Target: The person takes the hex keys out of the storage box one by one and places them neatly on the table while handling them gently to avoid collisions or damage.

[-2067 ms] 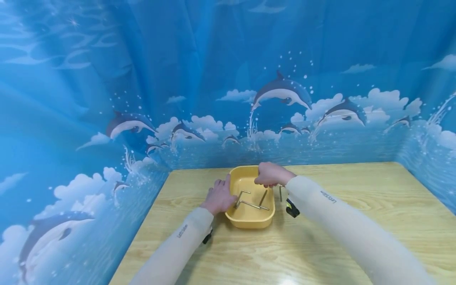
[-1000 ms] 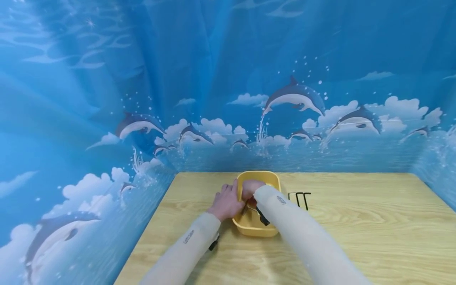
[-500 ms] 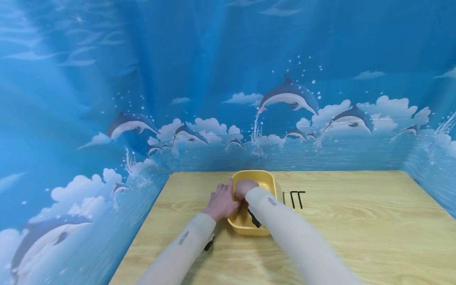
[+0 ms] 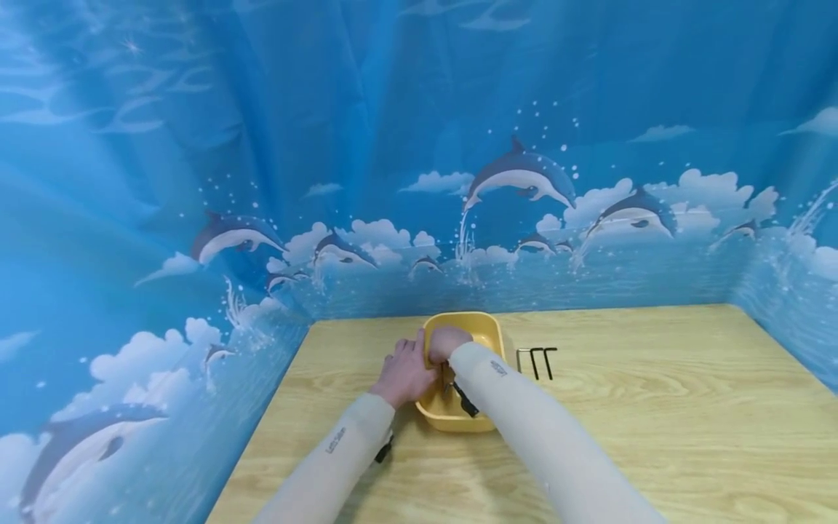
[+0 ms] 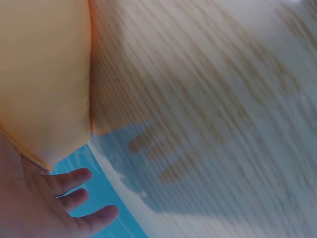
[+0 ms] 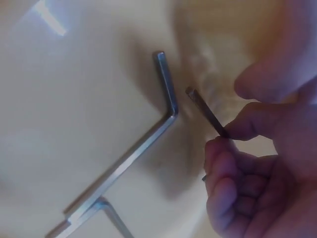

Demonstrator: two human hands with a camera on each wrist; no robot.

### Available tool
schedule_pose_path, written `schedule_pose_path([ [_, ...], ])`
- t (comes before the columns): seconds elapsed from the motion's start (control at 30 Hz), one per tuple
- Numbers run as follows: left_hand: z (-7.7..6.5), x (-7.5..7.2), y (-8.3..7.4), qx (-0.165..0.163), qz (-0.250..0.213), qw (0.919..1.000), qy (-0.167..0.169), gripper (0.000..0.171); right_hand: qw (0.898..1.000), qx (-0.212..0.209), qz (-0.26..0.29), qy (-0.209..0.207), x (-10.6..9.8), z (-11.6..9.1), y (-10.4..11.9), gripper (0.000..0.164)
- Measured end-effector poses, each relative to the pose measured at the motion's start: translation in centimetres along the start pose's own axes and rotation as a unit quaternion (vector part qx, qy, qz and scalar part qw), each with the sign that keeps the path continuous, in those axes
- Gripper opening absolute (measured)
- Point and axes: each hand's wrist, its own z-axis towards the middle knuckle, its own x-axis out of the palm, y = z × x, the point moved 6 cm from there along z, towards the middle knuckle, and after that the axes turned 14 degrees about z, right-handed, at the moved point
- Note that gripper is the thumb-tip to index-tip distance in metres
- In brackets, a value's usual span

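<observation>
A yellow plastic tray [image 4: 458, 424] stands on the table. My left hand [image 4: 404, 371] grips its left wall, thumb over the rim and fingers spread along the outside. Reaching into the tray, my right hand [image 4: 448, 343] pinches a hex key [image 6: 208, 111] between thumb and fingers, with most of the key hidden in the hand. Beside it on the tray floor lies a long silver hex key [image 6: 121, 161], crossed at its lower end by another hex key [image 6: 116, 220]. In the head view my right sleeve covers part of the tray.
Just right of the tray, a silver hex key [image 4: 519, 362] and two black hex keys [image 4: 548, 364] lie in a row on the wooden table [image 4: 655, 393]. A blue dolphin-print curtain [image 4: 393, 276] hangs along the table's back and left sides.
My right hand has moved from over the tray's right rim to inside its left part, uncovering the row of hex keys on the table. My left hand stays on the rim.
</observation>
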Motion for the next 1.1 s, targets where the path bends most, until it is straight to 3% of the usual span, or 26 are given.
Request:
schedule_pose_path([
  [0.1,0.0,0.0,0.1,-0.004,-0.003,1.0000,0.001,0.086,1.000,-0.012,0.008,-0.004,-0.3,0.2,0.0,0.010],
  [0.4,-0.2,-0.2,0.5,0.018,0.005,0.9995,-0.026,0.086,0.997,-0.069,0.024,-0.016,-1.3,-0.2,-0.5,0.029],
  [0.53,-0.4,-0.2,0.5,0.021,0.002,0.9995,-0.026,0.085,0.995,-0.081,0.042,-0.031,-1.9,-1.5,-0.8,0.026],
  [0.8,-0.3,-0.1,0.0,0.009,-0.008,0.9998,-0.015,0.087,0.985,-0.116,0.105,-0.070,-3.8,-4.1,-1.8,0.044],
  [0.97,0.0,-0.1,0.0,0.000,-0.009,0.9999,-0.007,0.090,0.973,-0.141,0.145,-0.113,-5.8,-6.8,-3.0,0.041],
  [1.1,0.0,0.0,0.1,-0.006,-0.012,0.9999,0.001,0.090,0.967,-0.142,0.173,-0.122,-6.8,-9.1,-4.5,0.034],
])
